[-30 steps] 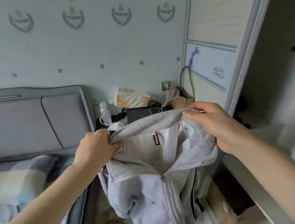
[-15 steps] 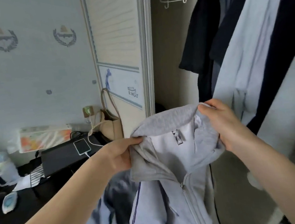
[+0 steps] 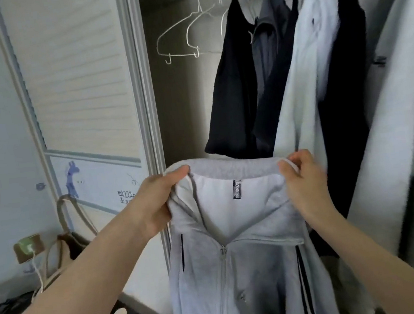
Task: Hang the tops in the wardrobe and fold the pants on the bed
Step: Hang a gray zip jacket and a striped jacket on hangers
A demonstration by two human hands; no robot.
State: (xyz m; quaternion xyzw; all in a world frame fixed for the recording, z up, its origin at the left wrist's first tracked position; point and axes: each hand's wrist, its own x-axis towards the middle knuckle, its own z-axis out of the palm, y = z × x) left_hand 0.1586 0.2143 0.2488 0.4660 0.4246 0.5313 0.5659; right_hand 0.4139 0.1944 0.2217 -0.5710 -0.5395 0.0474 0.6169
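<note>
From the left, my left hand (image 3: 154, 202) pinches one end of the collar of the grey zip jacket (image 3: 239, 257), fingers curled over the rim. The jacket hangs straight down between my hands, collar stretched level, in front of the open wardrobe (image 3: 181, 107). The empty wire hangers (image 3: 180, 37) sit above and slightly left, nearer that hand. My right hand (image 3: 303, 186) clamps the other collar end, forearm raised.
</note>
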